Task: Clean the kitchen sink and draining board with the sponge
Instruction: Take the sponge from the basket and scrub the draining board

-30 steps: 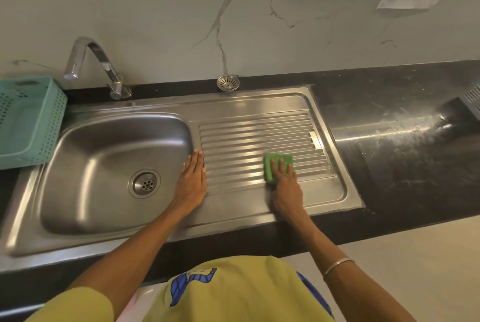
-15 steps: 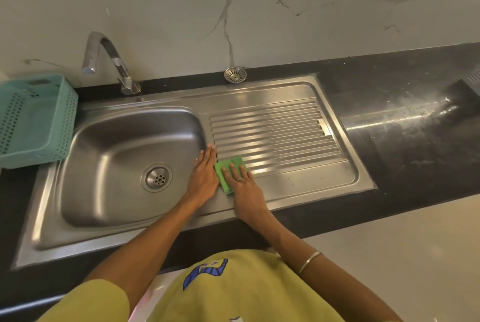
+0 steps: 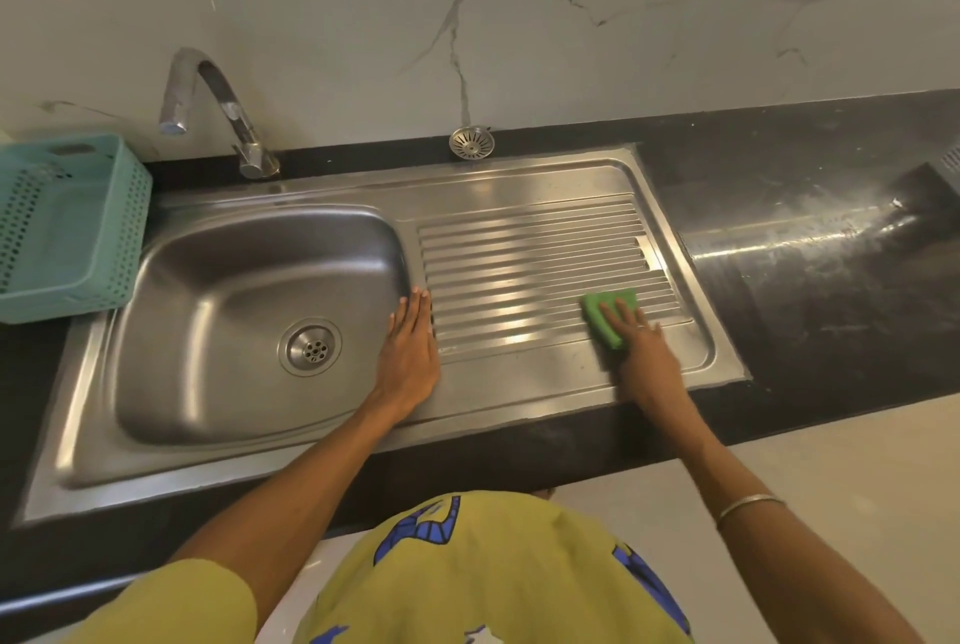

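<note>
Sink (image 3: 218,331): steel basin, set in a dark surface (image 3: 810,280); round drain (image 3: 310,349) in its floor
Draining board (image 3: 519,274): ribbed steel panel, right of the basin, same unit
Sponge (image 3: 597,313): green, flat on the ribs near the board's right end, partly under the right hand
Right hand (image 3: 641,347): palm down on the sponge, fingers (image 3: 626,311) straight and spread, pressing it to the board; blurred; thin ring on one finger
Left hand (image 3: 410,347): flat on the steel strip between basin and ribs, fingers straight and together, holding nothing
Bangle (image 3: 748,506): thin metal band on the right forearm
Tap (image 3: 218,108): curved chrome spout, behind the basin, outlet over the basin's back left corner
Strainer (image 3: 471,142): round metal piece, leaning at the wall behind the board
Basket (image 3: 109,238): teal perforated plastic, on the surface left of the sink, touching its rim
Wall (image 3: 363,20): pale marble with grey veins
Shirt (image 3: 467,581): yellow with blue print, at the bottom edge
</note>
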